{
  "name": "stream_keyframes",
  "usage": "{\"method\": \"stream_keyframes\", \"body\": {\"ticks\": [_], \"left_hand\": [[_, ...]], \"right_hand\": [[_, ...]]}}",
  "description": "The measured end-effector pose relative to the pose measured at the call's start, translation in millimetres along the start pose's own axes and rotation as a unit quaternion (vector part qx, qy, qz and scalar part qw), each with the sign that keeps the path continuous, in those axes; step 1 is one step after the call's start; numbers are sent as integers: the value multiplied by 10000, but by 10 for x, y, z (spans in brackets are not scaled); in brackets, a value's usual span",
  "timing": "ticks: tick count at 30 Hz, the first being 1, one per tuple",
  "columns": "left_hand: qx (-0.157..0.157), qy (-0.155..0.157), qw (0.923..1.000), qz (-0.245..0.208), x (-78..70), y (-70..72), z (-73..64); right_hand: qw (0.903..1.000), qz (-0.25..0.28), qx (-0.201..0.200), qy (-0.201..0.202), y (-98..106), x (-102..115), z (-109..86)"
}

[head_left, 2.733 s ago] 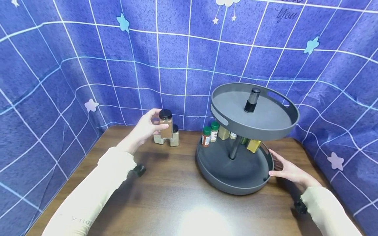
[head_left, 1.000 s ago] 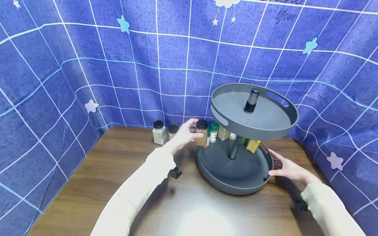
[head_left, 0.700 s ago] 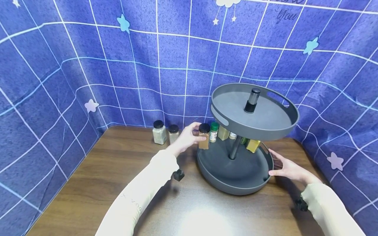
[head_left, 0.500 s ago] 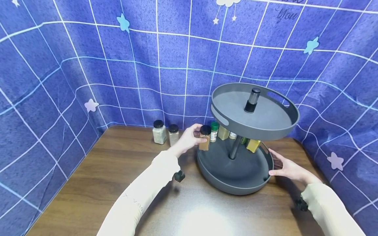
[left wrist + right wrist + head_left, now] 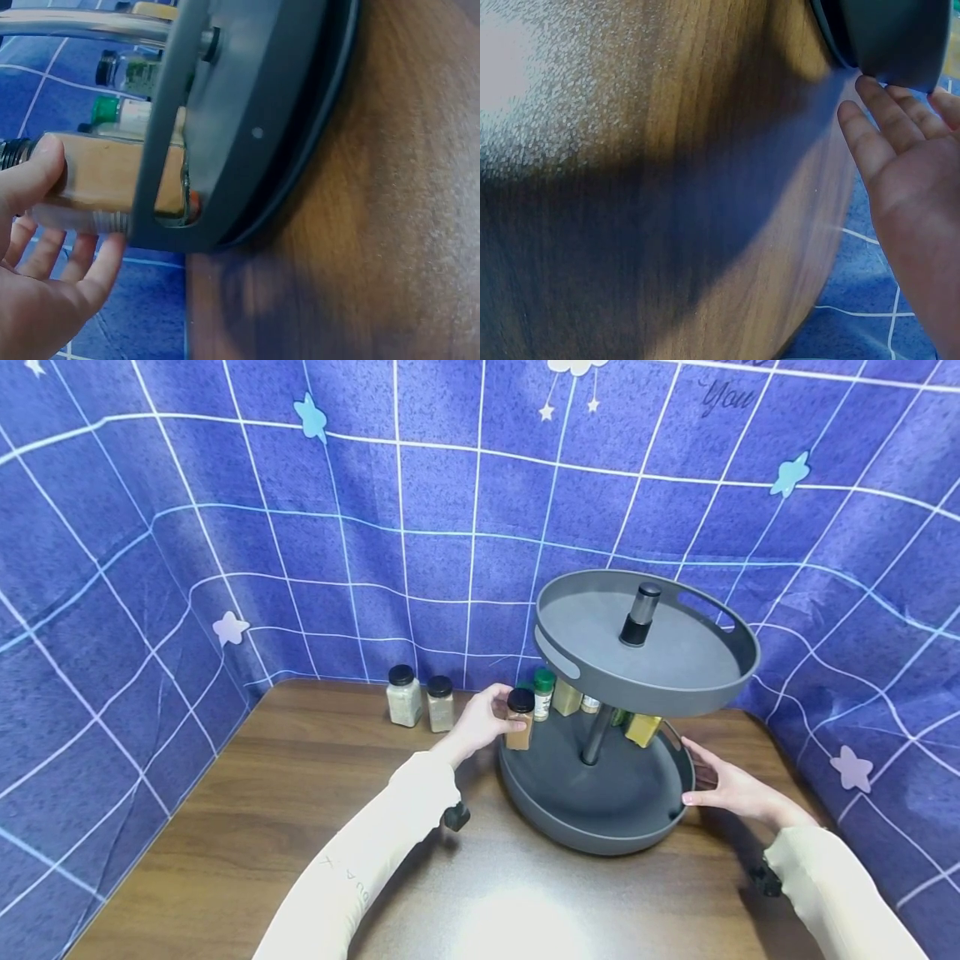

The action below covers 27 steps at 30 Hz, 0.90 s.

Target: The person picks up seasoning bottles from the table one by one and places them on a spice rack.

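Observation:
My left hand [image 5: 476,725] grips a spice jar [image 5: 519,732] of brown powder with a black lid, thumb on one side and fingers on the other. The jar is upright at the left edge of the lower tier [image 5: 570,793] of a dark grey two-tier turntable. In the left wrist view, the jar's base [image 5: 171,184] shows through the handle slot in the tier's wall. My right hand [image 5: 738,793] rests at the right rim of that tier, fingers extended. The right wrist view shows its fingertips right at the grey outer wall [image 5: 904,45].
Two black-lidded spice jars, one pale green [image 5: 405,703] and one beige [image 5: 441,710], stand on the wooden table to the left. A green-capped jar [image 5: 542,703] and a yellow container [image 5: 642,730] are among several on the lower tier. The upper tier [image 5: 585,627] overhangs them.
My left hand has carried the brown spice jar from beside the table jars rightward to the turntable, then slightly down over the lower tier's left edge. The right hand stays put.

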State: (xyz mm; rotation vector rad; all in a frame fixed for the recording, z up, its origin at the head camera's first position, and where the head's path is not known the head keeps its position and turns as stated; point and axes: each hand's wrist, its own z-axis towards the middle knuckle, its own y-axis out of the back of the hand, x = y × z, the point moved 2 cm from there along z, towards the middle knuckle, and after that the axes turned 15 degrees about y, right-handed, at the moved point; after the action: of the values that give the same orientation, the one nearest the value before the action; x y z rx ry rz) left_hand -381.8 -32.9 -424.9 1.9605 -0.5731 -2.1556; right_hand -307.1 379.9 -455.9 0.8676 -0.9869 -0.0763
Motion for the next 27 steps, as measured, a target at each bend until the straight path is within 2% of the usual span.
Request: {"method": "stream_keyframes", "body": {"ticks": [4,7,19,27], "left_hand": [[-127,-60,9992,367,35,-21,-7],[-118,25,9990,424,63,-38,-17],[-45,85,9998,168,117,-53,-37],[110,-20,9999,35,77,-14,-32]], "right_hand": [[10000,27,-20,-23,-1,-7,1],[10000,69,-25,-32,-4,-15,1],[9997,216,-36,48,-19,-17,-1],[9997,195,-62,95,-15,-16,-1]]}}
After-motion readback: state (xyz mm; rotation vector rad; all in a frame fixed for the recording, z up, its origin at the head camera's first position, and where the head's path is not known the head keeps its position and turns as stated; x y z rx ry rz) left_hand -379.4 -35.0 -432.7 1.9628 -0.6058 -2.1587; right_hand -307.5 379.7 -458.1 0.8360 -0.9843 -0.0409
